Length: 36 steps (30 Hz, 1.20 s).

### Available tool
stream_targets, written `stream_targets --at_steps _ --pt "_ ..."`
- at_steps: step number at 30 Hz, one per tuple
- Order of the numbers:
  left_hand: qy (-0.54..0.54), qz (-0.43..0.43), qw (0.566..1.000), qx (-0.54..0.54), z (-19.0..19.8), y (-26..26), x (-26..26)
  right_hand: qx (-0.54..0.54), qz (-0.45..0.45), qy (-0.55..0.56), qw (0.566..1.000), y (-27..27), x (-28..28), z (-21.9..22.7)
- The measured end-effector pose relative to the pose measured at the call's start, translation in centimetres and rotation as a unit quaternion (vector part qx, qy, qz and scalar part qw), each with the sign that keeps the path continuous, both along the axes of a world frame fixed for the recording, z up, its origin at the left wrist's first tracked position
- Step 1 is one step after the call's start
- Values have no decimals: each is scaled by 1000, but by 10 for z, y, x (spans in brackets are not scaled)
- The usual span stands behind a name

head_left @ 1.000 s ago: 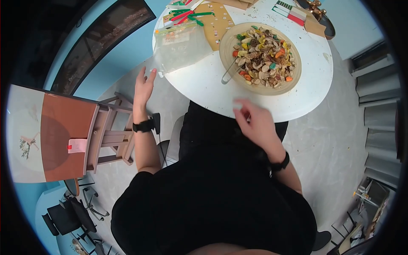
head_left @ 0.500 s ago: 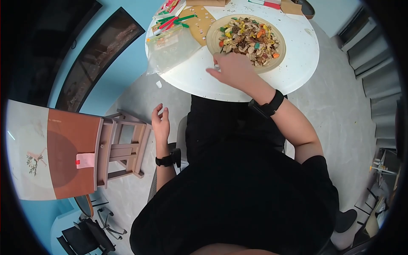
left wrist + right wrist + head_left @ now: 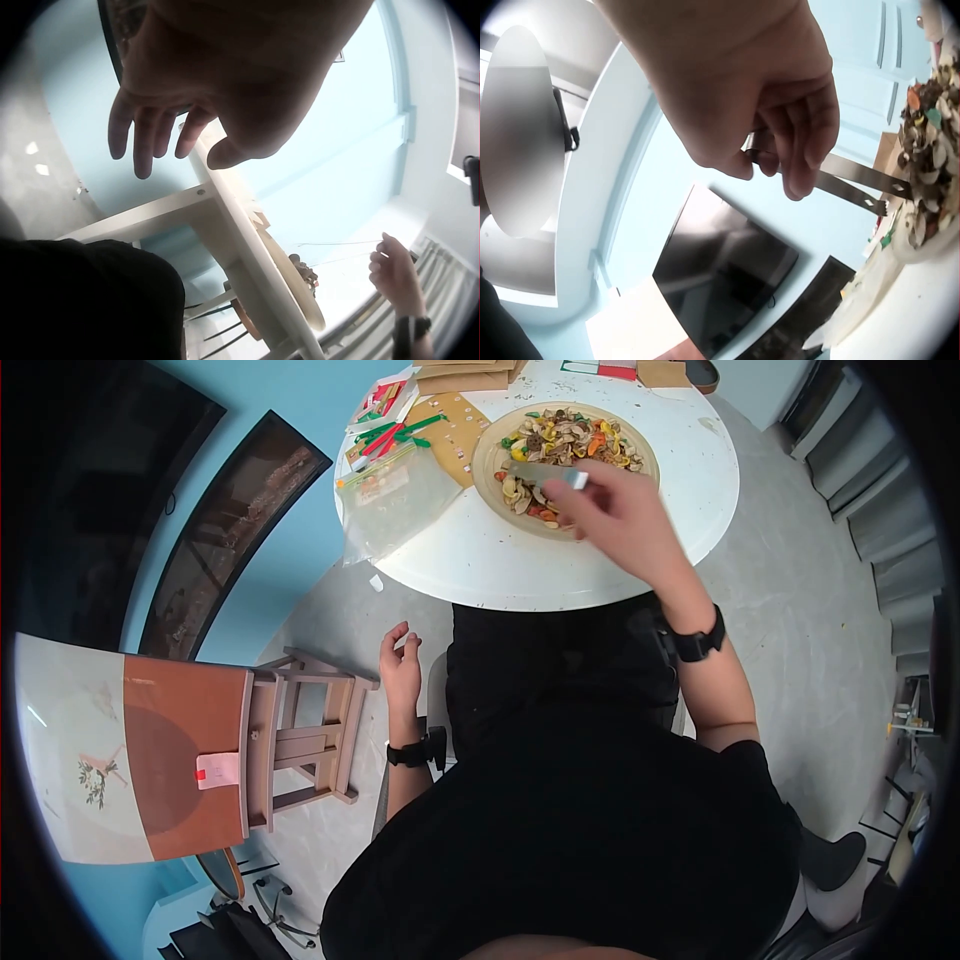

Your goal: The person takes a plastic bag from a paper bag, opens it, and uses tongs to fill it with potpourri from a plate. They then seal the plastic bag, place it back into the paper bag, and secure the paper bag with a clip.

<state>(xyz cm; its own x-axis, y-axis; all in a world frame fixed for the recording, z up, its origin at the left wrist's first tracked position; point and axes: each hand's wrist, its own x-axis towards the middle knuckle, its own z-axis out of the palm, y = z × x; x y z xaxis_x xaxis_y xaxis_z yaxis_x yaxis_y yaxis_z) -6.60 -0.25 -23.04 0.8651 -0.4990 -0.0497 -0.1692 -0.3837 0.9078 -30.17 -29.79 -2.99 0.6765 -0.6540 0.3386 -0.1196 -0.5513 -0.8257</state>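
My right hand (image 3: pixel 632 525) holds a pair of metal tongs (image 3: pixel 548 472) over a round beige plate (image 3: pixel 486 478). On the plate lies a heap of dried pieces (image 3: pixel 560 438), mostly brown and cream with some orange, yellow and green. In the right wrist view the tongs (image 3: pixel 859 196) have two flat arms with toothed tips, spread slightly apart and pointing at the heap; fingers and thumb wrap their bent end. My left hand (image 3: pixel 402 672) hangs beside the table's near left edge, holding nothing, its fingers loosely extended in the left wrist view.
A clear zip bag (image 3: pixel 395 500) lies at the left of the white round table (image 3: pixel 560 575), partly over a brown sheet (image 3: pixel 455 435). Red and green strips (image 3: pixel 390 438) lie behind it. Brown paper bags (image 3: pixel 462 375) are at the back. A wooden easel (image 3: pixel 310 730) stands on the left.
The tongs that rested on the plate's near left rim are now in my right hand, raised over the plate. My left hand has dropped back away from the zip bag. The head view has shifted.
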Motion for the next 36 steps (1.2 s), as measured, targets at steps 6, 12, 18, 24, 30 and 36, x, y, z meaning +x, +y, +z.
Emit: stream_targets --at_steps 6,12,18,24,30,36 --pt "197 14 968 -156 38 -26 -8 110 -92 -204 968 -19 -58 -19" --pt "343 -53 888 -302 74 -59 0 -43 -175 -16 984 -47 -74 -59" --pt "346 -104 877 -317 86 -95 -8 -128 -129 45 982 -49 -53 -72" --pt "352 -90 883 -297 82 -107 -17 -177 -74 86 978 -53 -35 -72" --pt "348 -75 898 -259 71 -106 -10 -153 -105 46 981 -57 -43 -48" --pt "327 -99 915 -216 71 -121 -5 -191 -112 71 973 -116 -4 -25"
